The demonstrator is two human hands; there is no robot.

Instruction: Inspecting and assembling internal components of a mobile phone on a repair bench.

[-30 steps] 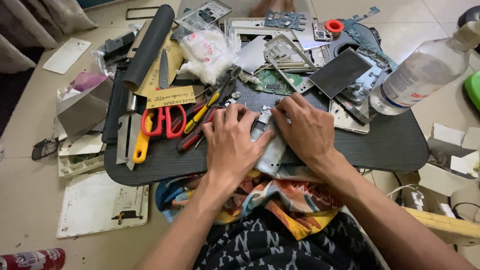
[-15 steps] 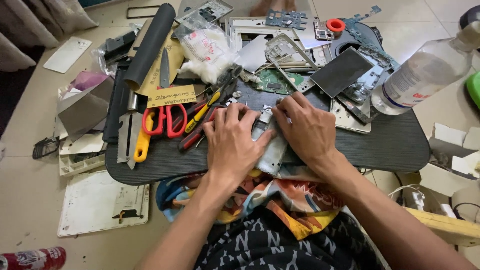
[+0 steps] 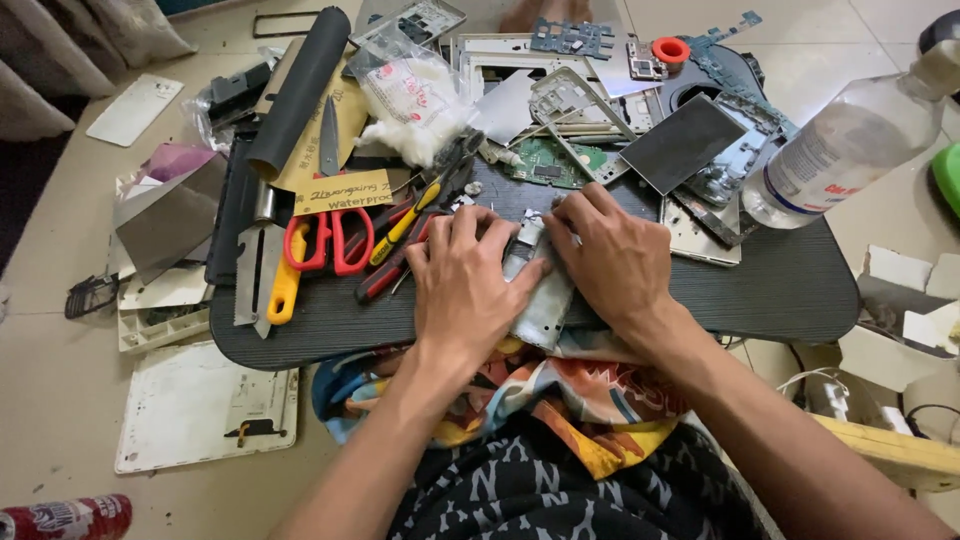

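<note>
Looking down from the head camera, both hands lie side by side on a silvery metal panel (image 3: 540,300) that rests on the near edge of a dark lap board (image 3: 780,290), its lower end hanging just over the edge above a colourful patterned cloth (image 3: 590,400). The left hand (image 3: 465,290) lies flat over the panel's left side, fingers (image 3: 470,225) slightly spread and pointing away, thumb pressed against the metal. The right hand (image 3: 615,265) covers the right side, fingers bent and close together, their tips pushing down near the panel's top end; whether anything is pinched under them cannot be told. Just left of the left hand lie red-handled scissors (image 3: 330,240), a yellow-handled knife (image 3: 280,285) and red-and-black pliers (image 3: 400,250), with a handwritten paper label (image 3: 340,190) above them. A black roll (image 3: 300,90) leans across the far left of the board. Beyond the hands sit a green circuit board (image 3: 550,160), a grey flat plate (image 3: 695,145) and pale frames (image 3: 570,95). A clear plastic bottle (image 3: 840,150) lies tilted at the right, and a white tray (image 3: 205,405) rests on the floor at the lower left
</note>
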